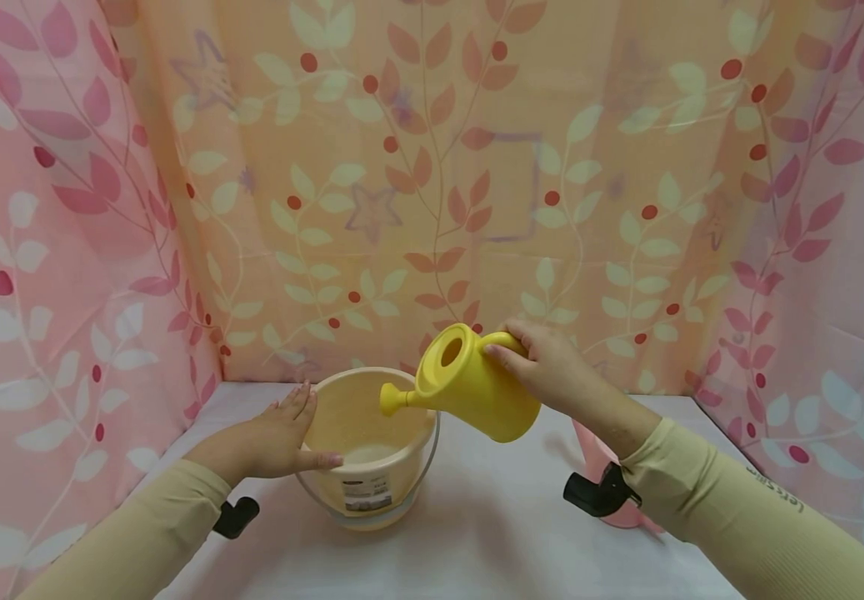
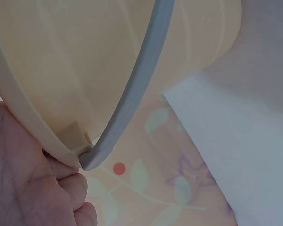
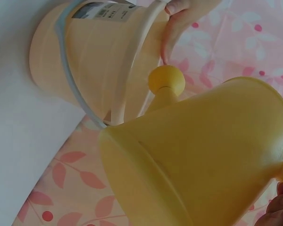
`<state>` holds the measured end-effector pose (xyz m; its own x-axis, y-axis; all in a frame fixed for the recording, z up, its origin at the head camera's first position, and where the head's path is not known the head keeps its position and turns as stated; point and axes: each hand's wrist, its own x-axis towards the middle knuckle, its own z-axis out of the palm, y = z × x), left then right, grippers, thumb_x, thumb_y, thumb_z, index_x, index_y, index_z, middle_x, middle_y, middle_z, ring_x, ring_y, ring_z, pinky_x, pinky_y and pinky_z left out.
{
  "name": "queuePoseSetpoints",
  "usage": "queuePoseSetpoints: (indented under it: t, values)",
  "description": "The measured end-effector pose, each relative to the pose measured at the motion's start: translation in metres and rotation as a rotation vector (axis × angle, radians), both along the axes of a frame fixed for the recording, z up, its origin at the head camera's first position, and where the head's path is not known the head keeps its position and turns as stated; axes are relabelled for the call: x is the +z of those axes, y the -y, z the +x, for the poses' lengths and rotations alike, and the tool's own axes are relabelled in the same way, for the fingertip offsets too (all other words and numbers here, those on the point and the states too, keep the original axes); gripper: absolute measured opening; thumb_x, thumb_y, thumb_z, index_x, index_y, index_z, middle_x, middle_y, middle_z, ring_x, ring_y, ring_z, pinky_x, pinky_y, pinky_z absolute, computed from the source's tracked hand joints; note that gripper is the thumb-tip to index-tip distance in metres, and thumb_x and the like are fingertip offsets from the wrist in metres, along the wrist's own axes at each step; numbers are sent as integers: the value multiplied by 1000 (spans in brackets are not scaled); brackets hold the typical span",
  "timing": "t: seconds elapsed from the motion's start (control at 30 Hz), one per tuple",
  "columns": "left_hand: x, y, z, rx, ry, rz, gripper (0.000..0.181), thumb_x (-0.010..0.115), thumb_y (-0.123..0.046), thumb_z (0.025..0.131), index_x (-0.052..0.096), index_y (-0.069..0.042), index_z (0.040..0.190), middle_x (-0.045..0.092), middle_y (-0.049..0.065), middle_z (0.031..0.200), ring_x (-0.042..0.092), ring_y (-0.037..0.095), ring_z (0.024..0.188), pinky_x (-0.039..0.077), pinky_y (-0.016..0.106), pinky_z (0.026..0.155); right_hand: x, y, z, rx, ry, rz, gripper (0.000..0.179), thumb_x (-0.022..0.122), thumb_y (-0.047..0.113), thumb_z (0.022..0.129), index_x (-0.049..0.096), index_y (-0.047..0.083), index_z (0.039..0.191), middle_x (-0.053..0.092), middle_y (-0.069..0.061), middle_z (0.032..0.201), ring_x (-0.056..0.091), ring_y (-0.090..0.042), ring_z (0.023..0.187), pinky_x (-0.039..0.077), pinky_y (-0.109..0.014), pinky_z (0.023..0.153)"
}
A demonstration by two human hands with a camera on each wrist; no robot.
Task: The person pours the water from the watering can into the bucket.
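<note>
A cream plastic bucket (image 1: 369, 492) stands upright with its grey handle (image 2: 137, 84) hanging down at the front. My left hand (image 1: 270, 437) rests on its left rim, fingers straight along the edge and thumb laid over the front rim. In the right wrist view that left hand (image 3: 191, 14) shows at the rim. My right hand (image 1: 551, 367) grips the handle of a yellow watering can (image 1: 484, 400), held in the air and tilted to the left. Its round spout head (image 1: 392, 400) is over the bucket's opening. No water shows at the spout.
A pink object (image 1: 592, 454) stands on the white table (image 1: 469, 533) at the right, partly hidden behind my right forearm and a black wrist mount (image 1: 600, 492). Leaf-patterned curtains (image 1: 432, 183) enclose the table at the back and both sides.
</note>
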<state>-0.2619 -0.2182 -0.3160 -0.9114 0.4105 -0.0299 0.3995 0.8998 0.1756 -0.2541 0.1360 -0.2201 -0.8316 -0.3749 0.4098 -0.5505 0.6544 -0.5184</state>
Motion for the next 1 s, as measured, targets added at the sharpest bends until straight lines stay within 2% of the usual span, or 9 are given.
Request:
queuePoseSetpoints:
  t: [0.2,0.53,0.67,0.87,1.0]
  values:
    - [-5,2,-4,21,-13,-25,119,41,-81,69,16,11,141,6,27,148,4,37,138,11,55,107,0,1,0,-4,3,2,19,59,28,89,54,10,84,51,-4,74,50,-20,68,47,-28,61]
    - [-13,5,-11,19,-35,-18,122,41,-83,68,16,11,141,5,27,149,4,37,138,11,56,107,1,2,0,-7,0,-22,20,59,27,89,54,9,85,51,-5,74,50,-20,68,48,-28,61]
    - [-8,3,-8,18,-25,-34,119,41,-81,70,14,10,141,4,27,149,3,37,138,10,55,108,3,4,2,-8,-1,-23,19,59,27,89,54,10,84,51,-5,74,51,-21,69,48,-28,61]
    - [4,-2,1,-6,1,-7,116,45,-75,74,14,15,139,4,32,147,4,42,136,10,58,106,3,5,3,3,8,-14,18,59,27,89,54,10,85,52,-5,77,52,-21,70,49,-28,62]
    - [3,-1,2,-5,3,-7,116,46,-75,74,15,16,138,4,32,146,4,43,136,9,59,106,2,5,3,17,15,-11,18,59,27,89,55,10,86,52,-5,77,52,-20,70,49,-28,62]
